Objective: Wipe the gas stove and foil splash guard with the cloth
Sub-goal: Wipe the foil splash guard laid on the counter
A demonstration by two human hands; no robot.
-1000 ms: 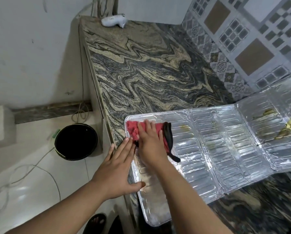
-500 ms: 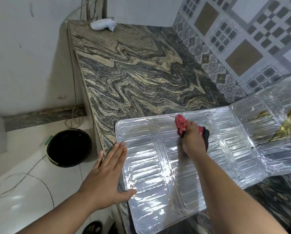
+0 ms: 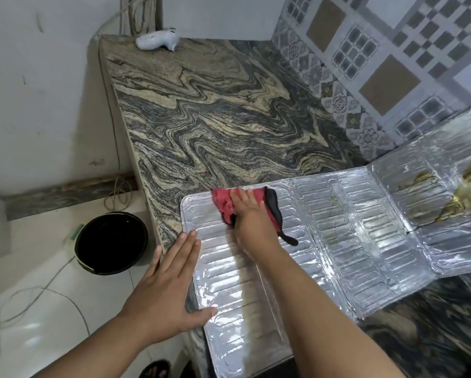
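Observation:
The foil splash guard (image 3: 338,241) lies flat and unfolded on the marble counter, its left panel hanging past the counter's front edge. My right hand (image 3: 252,219) presses a red cloth with black trim (image 3: 223,203) onto the guard's far left panel, fingers spread flat over it. My left hand (image 3: 166,285) lies flat on the guard's left edge, fingers straight, thumb on the foil. Yellow-brown grease stains (image 3: 466,192) mark the guard's right panel. The gas stove is out of view.
The marble counter (image 3: 215,118) runs to the back wall, with a white handheld device (image 3: 157,40) at its far end. Patterned tiles (image 3: 379,64) rise on the right. A black bucket (image 3: 111,242) stands on the floor to the left, beside loose cables.
My right hand swept the cloth right to the middle panel, then back left to the far corner of the left panel. My left hand stayed on the guard's left edge.

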